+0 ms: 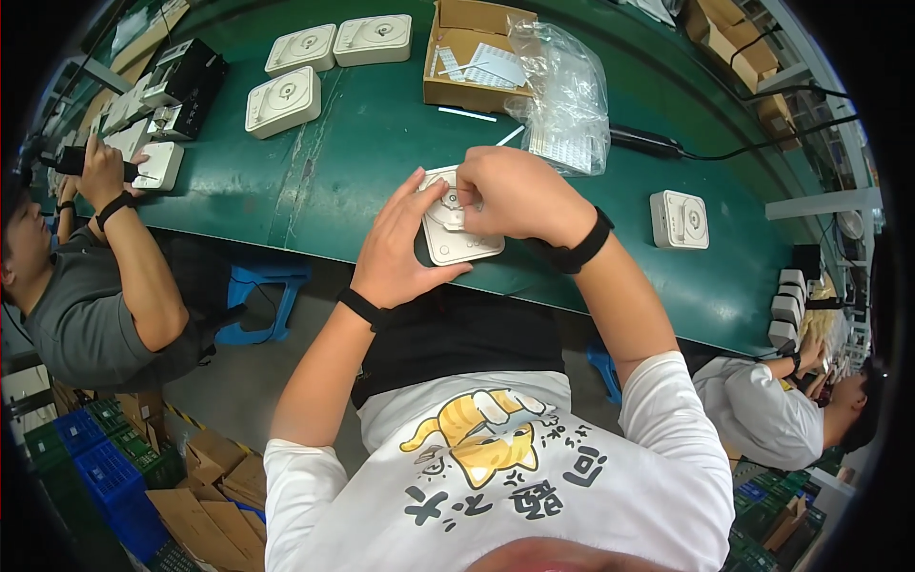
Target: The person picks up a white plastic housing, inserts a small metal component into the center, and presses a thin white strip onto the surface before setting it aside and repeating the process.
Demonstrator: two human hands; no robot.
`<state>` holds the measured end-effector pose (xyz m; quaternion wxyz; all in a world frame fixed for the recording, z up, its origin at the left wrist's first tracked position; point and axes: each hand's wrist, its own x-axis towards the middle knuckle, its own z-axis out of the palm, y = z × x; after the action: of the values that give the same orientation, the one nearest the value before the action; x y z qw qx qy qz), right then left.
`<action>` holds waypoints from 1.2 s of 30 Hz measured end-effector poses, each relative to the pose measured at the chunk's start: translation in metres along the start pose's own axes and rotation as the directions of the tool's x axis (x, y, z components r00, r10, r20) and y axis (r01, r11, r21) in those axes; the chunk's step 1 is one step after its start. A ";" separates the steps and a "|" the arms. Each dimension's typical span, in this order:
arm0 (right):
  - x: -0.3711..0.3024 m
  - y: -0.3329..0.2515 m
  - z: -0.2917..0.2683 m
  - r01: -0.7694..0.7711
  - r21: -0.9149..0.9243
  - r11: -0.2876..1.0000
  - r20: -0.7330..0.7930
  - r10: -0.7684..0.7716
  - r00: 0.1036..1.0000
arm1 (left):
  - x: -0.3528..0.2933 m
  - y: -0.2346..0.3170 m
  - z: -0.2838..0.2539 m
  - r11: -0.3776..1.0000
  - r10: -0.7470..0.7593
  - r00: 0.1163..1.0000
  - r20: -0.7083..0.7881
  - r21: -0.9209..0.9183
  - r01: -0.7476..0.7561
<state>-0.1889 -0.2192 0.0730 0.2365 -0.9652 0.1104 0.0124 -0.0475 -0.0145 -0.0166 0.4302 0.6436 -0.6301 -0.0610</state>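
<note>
A white, rounded-corner device (464, 250) with a round dial-like recess lies at the near edge of the green table, right in front of me. My left hand (393, 240) grips it from the left, thumb along the near side and fingers over the top edge. My right hand (519, 194) is curled over the recess with its fingertips pinched together. Whatever sits between those fingertips is hidden by the hand.
Three similar white devices (374, 40) stand at the far left, another (681, 220) to the right. Beyond my hands are a cardboard box (477, 95) with white sticker sheets, a clear plastic bag (569, 86) and a black corded tool (646, 141). Co-workers sit at both sides.
</note>
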 end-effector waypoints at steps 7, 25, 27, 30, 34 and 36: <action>-0.014 0.022 0.021 0.203 0.118 0.972 -0.322 -0.156 0.934 | 0.006 0.005 -0.011 0.966 0.105 0.991 0.080 0.227 -0.121; -0.017 0.050 0.059 0.181 0.612 0.770 -0.335 0.045 0.941 | 0.025 0.006 -0.039 0.984 0.050 0.974 0.220 0.158 -0.086; -0.019 0.045 0.058 0.110 0.623 0.775 -0.283 0.091 0.955 | 0.021 0.002 -0.043 0.996 -0.087 0.983 0.164 -0.011 0.090; -0.018 0.044 0.058 0.095 0.646 0.757 -0.245 0.088 0.965 | 0.025 0.015 -0.032 0.987 -0.134 0.988 0.072 0.100 0.127; -0.017 0.047 0.060 0.077 0.666 0.742 -0.215 0.092 0.972 | 0.029 0.037 -0.015 0.953 -0.142 0.988 -0.058 0.262 0.153; -0.017 0.047 0.061 0.072 0.672 0.737 -0.207 0.094 0.974 | 0.029 0.040 -0.009 0.935 -0.137 0.986 -0.097 0.317 0.161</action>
<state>-0.2145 -0.2286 -0.0013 0.5563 -0.8076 0.1395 -0.1375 -0.0667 -0.0286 0.0281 0.3357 0.7533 -0.5645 0.0346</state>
